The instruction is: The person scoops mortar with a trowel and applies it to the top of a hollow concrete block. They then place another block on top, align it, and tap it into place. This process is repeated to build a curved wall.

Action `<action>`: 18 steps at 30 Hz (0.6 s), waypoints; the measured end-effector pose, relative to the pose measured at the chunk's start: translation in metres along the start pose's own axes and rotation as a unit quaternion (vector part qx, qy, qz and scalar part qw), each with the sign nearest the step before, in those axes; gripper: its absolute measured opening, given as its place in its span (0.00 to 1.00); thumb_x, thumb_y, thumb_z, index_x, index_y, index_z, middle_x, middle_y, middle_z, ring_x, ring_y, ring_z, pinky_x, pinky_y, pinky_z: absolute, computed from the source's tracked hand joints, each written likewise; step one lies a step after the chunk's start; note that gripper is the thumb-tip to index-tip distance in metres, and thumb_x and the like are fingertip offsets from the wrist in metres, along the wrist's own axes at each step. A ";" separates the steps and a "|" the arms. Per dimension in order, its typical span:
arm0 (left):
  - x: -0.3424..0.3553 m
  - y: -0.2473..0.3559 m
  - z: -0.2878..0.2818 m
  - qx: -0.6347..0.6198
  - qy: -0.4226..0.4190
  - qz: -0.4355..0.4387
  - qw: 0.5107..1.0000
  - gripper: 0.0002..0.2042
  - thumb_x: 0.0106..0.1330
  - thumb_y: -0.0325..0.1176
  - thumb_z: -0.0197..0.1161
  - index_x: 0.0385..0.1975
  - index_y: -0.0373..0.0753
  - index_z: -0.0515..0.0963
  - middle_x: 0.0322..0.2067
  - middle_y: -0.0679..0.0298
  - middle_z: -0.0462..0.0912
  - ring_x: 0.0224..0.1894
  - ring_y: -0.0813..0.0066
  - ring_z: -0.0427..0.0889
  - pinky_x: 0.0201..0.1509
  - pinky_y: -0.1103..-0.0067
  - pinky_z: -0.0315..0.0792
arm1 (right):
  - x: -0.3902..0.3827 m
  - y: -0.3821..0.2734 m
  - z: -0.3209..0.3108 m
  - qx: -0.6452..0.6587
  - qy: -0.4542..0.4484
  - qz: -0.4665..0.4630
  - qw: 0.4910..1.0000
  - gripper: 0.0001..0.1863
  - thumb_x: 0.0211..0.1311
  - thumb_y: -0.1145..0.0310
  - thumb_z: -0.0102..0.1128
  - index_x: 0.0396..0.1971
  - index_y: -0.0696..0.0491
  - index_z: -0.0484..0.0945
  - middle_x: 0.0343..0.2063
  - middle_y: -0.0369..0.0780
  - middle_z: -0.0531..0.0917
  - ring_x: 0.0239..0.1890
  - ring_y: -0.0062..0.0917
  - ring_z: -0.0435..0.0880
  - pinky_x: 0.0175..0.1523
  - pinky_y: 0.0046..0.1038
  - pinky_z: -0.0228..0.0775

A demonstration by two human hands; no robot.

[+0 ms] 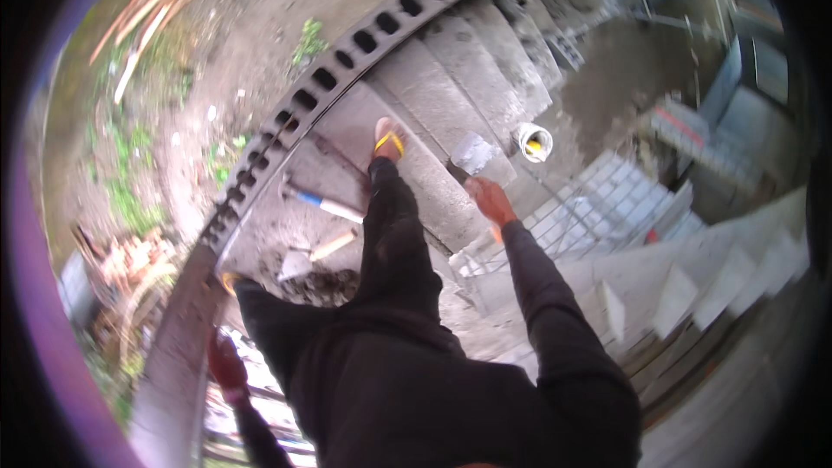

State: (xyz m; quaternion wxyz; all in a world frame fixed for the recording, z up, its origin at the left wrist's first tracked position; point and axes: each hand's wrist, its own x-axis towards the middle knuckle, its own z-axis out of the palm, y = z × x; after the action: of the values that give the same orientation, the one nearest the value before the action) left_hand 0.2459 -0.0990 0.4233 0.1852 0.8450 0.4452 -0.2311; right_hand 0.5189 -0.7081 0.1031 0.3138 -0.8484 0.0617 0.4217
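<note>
The largest thing before me is the concrete staircase, with its wide grey steps curving away in front of me. Along its left side goes the curved wall of hollow blocks; its open cells look dark, and I cannot see whether something is inside them. On my right, below my forearm, there is a surface of pale rectangular blocks, laid in rows.

Near the right ends of the steps is a white bucket. Its mouth is visible to me, and inside is a yellow object, too small for me to name; I cannot tell whether the bucket is upright or tilted.

On a step to the left of my leg lies a heap of dark wet-looking mortar. Above it is a hammer with a blue and white handle, and between them a pointing trowel with a wooden handle.

The flat trowel is in my right hand: the fingers are closed around its handle, and the grey blade reaches out beyond them, over a step and just beside the bucket. My left hand is low, near the wall; it is blurred, so I cannot tell if its fingers are apart or together.
</note>
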 end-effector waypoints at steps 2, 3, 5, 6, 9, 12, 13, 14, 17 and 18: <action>-0.016 -0.030 -0.003 0.046 0.016 -0.053 0.997 0.19 0.74 0.34 0.60 0.59 0.28 0.76 0.58 0.47 0.81 0.59 0.59 0.81 0.61 0.67 0.76 | -0.002 0.034 -0.028 0.174 0.093 0.037 0.980 0.21 0.75 0.57 0.53 0.51 0.59 0.82 0.45 0.47 0.87 0.42 0.35 0.88 0.48 0.32 0.77; -0.019 -0.056 -0.010 0.157 0.023 -0.043 0.986 0.18 0.73 0.35 0.61 0.56 0.28 0.78 0.57 0.47 0.81 0.60 0.55 0.80 0.62 0.64 0.75 | -0.009 0.058 -0.043 0.103 0.141 0.018 0.984 0.20 0.75 0.57 0.54 0.51 0.58 0.82 0.46 0.48 0.87 0.44 0.37 0.87 0.48 0.32 0.77; -0.009 -0.049 -0.038 0.284 -0.090 0.007 0.955 0.22 0.74 0.45 0.59 0.49 0.28 0.82 0.47 0.46 0.86 0.52 0.54 0.85 0.55 0.63 0.77 | -0.048 0.096 -0.044 0.029 0.190 0.045 0.980 0.19 0.74 0.57 0.53 0.50 0.57 0.82 0.46 0.50 0.86 0.48 0.44 0.85 0.52 0.37 0.76; -0.002 -0.053 -0.059 0.420 -0.200 0.062 0.883 0.23 0.73 0.47 0.58 0.47 0.28 0.83 0.45 0.48 0.87 0.49 0.58 0.87 0.50 0.63 0.79 | -0.072 0.107 -0.037 0.027 0.192 0.084 0.977 0.19 0.74 0.56 0.52 0.48 0.55 0.83 0.46 0.51 0.86 0.50 0.49 0.83 0.54 0.42 0.75; 0.028 0.027 -0.034 0.073 -0.271 -0.287 0.916 0.25 0.72 0.54 0.57 0.46 0.35 0.85 0.41 0.59 0.88 0.42 0.67 0.87 0.41 0.68 0.79 | -0.173 0.198 0.000 -0.043 0.175 0.096 0.979 0.20 0.74 0.54 0.51 0.45 0.55 0.83 0.42 0.51 0.85 0.47 0.52 0.83 0.52 0.46 0.74; 0.052 0.054 0.008 0.155 -0.389 -0.129 0.899 0.24 0.74 0.54 0.54 0.51 0.40 0.84 0.40 0.59 0.90 0.39 0.64 0.88 0.43 0.67 0.80 | -0.306 0.264 0.079 -0.133 0.140 0.103 0.976 0.12 0.64 0.62 0.63 0.40 0.54 0.83 0.33 0.42 0.84 0.38 0.37 0.84 0.40 0.40 0.77; 0.071 0.046 0.012 0.294 -0.396 0.056 0.868 0.21 0.76 0.52 0.50 0.54 0.45 0.83 0.38 0.56 0.89 0.38 0.61 0.88 0.44 0.65 0.80 | -0.342 0.255 0.113 -0.207 0.073 0.108 0.970 0.13 0.64 0.60 0.63 0.40 0.53 0.83 0.32 0.42 0.84 0.35 0.37 0.85 0.37 0.40 0.77; 0.087 0.040 0.004 0.408 -0.346 0.211 0.818 0.20 0.78 0.49 0.47 0.57 0.50 0.82 0.37 0.53 0.89 0.38 0.57 0.89 0.45 0.63 0.81 | -0.365 0.227 0.137 -0.246 0.008 0.033 0.969 0.13 0.66 0.60 0.62 0.42 0.53 0.83 0.32 0.43 0.85 0.33 0.37 0.85 0.35 0.41 0.78; 0.099 0.091 0.051 0.332 -0.404 0.174 0.834 0.19 0.77 0.51 0.46 0.48 0.55 0.87 0.33 0.55 0.88 0.43 0.57 0.87 0.53 0.61 0.77 | -0.435 0.221 0.162 0.188 -0.067 0.127 0.971 0.15 0.68 0.61 0.57 0.47 0.54 0.83 0.42 0.51 0.87 0.40 0.42 0.88 0.44 0.43 0.80; 0.107 0.101 0.055 0.349 -0.410 0.161 0.827 0.21 0.76 0.54 0.47 0.43 0.55 0.89 0.32 0.56 0.88 0.42 0.59 0.87 0.53 0.63 0.76 | -0.430 0.188 0.153 0.180 -0.071 0.087 0.977 0.16 0.68 0.60 0.58 0.46 0.54 0.84 0.42 0.51 0.87 0.40 0.41 0.88 0.43 0.44 0.80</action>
State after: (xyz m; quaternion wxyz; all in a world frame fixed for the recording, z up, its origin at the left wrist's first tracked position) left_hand 0.3714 -0.1100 0.3288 0.0782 0.7405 0.0752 -0.6632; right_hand 0.0724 -0.8368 0.2690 0.4273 -0.7369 0.1880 0.4889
